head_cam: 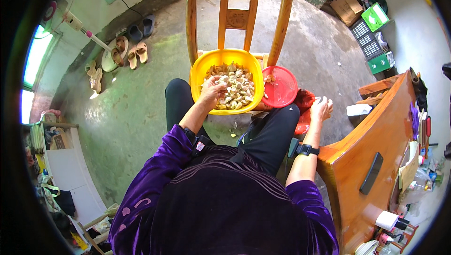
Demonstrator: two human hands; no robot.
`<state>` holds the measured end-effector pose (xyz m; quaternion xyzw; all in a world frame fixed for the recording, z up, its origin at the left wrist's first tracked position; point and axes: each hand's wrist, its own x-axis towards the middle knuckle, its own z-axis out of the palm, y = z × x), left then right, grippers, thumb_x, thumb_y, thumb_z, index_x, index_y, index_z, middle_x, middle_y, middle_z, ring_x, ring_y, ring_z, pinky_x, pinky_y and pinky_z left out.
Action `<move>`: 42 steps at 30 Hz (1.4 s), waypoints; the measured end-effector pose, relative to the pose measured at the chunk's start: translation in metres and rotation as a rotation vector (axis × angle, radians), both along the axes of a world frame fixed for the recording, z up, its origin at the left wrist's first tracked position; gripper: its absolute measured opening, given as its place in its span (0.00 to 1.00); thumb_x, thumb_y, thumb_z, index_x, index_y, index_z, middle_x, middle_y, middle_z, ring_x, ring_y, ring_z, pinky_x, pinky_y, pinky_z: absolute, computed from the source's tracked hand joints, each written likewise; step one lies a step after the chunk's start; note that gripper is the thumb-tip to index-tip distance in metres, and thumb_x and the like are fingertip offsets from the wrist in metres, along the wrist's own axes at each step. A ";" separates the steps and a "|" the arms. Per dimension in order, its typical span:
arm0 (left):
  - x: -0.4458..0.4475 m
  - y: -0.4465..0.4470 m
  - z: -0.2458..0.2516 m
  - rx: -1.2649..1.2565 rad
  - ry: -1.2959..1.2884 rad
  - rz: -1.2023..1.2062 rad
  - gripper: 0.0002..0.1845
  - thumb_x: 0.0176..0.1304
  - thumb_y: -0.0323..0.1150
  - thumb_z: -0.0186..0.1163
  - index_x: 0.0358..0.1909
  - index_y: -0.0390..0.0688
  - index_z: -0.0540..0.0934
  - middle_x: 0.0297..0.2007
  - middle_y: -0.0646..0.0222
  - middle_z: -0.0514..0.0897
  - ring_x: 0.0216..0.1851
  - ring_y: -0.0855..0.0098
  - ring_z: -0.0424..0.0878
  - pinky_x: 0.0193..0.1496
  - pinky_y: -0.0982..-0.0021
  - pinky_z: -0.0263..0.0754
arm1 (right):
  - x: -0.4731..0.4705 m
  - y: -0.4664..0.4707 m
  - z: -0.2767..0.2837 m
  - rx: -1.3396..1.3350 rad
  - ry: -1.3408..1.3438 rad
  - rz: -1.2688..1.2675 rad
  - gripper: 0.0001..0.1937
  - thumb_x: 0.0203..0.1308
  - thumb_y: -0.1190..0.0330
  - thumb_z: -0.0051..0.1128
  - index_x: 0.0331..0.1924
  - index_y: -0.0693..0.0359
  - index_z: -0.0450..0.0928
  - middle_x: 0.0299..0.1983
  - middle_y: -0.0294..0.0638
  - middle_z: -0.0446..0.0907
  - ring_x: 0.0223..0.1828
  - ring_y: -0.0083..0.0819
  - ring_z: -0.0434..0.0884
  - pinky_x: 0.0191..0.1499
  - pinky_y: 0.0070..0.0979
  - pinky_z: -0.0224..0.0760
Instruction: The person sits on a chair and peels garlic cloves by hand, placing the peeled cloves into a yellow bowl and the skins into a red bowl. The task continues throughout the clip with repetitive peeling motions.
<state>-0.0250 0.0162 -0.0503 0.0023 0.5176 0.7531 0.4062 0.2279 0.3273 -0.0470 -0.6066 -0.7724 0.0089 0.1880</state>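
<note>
A yellow plastic basin (258, 94) on the wooden chair's seat holds many unpeeled garlic cloves (238, 87). Over its left part is my left hand (213, 91), fingers closed on what looks like a garlic clove. Beside the basin on the right, a red plastic sieve basket (283, 87) holds several peeled cloves (270, 79). My right hand (321, 108) is to the right of the basket, above a red plastic bag (303, 110). Something whitish shows at its fingertips, perhaps garlic skin; whether the fingers grip it is unclear.
The wooden chair (236, 18) faces me, close to my knees. A wooden table (356, 163) with a phone (371, 173) on it stands at the right. Several shoes (132, 57) lie on the floor at upper left. Garlic scraps (233, 135) lie on the floor below the basin.
</note>
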 end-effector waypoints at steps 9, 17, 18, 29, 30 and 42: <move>0.022 0.014 0.015 -0.018 0.353 -0.189 0.21 0.58 0.23 0.56 0.55 0.42 0.72 0.24 0.77 0.76 0.20 0.86 0.70 0.22 0.84 0.66 | -0.129 -0.153 0.050 -0.557 0.679 1.117 0.13 0.56 0.78 0.54 0.47 0.65 0.77 0.37 0.45 0.79 0.38 0.31 0.79 0.42 0.24 0.72; 0.027 0.012 0.047 0.104 0.503 -0.176 0.11 0.69 0.39 0.48 0.43 0.44 0.74 0.18 0.81 0.67 0.13 0.88 0.60 0.14 0.84 0.53 | -0.148 -0.167 0.074 -0.561 0.714 1.303 0.08 0.51 0.80 0.56 0.37 0.68 0.79 0.32 0.47 0.77 0.34 0.40 0.79 0.38 0.27 0.72; 0.029 0.014 0.047 0.139 0.466 -0.152 0.09 0.69 0.39 0.48 0.40 0.45 0.73 0.17 0.82 0.66 0.13 0.88 0.59 0.14 0.84 0.51 | -0.148 -0.172 0.076 -0.516 0.738 1.300 0.08 0.51 0.81 0.56 0.37 0.68 0.78 0.32 0.47 0.77 0.34 0.40 0.79 0.38 0.27 0.72; 0.039 0.016 0.047 0.327 -0.113 -0.052 0.08 0.69 0.41 0.48 0.33 0.51 0.68 0.20 0.77 0.66 0.12 0.84 0.56 0.13 0.82 0.50 | -0.147 -0.198 0.047 -0.599 1.084 0.919 0.05 0.56 0.79 0.58 0.34 0.65 0.73 0.29 0.36 0.77 0.27 0.24 0.78 0.33 0.20 0.73; 0.035 0.014 0.052 0.331 -0.070 -0.101 0.08 0.68 0.42 0.49 0.35 0.51 0.68 0.21 0.76 0.67 0.13 0.85 0.57 0.14 0.83 0.52 | -0.152 -0.195 0.048 -0.823 1.226 0.835 0.04 0.57 0.78 0.57 0.33 0.64 0.73 0.29 0.36 0.77 0.27 0.21 0.77 0.32 0.18 0.73; 0.028 0.010 0.056 0.311 0.231 -0.184 0.16 0.58 0.26 0.61 0.49 0.42 0.74 0.34 0.74 0.80 0.23 0.85 0.72 0.23 0.86 0.65 | -0.142 -0.165 0.079 -1.806 1.533 0.385 0.04 0.62 0.72 0.51 0.39 0.61 0.74 0.31 0.36 0.77 0.24 0.24 0.76 0.26 0.16 0.70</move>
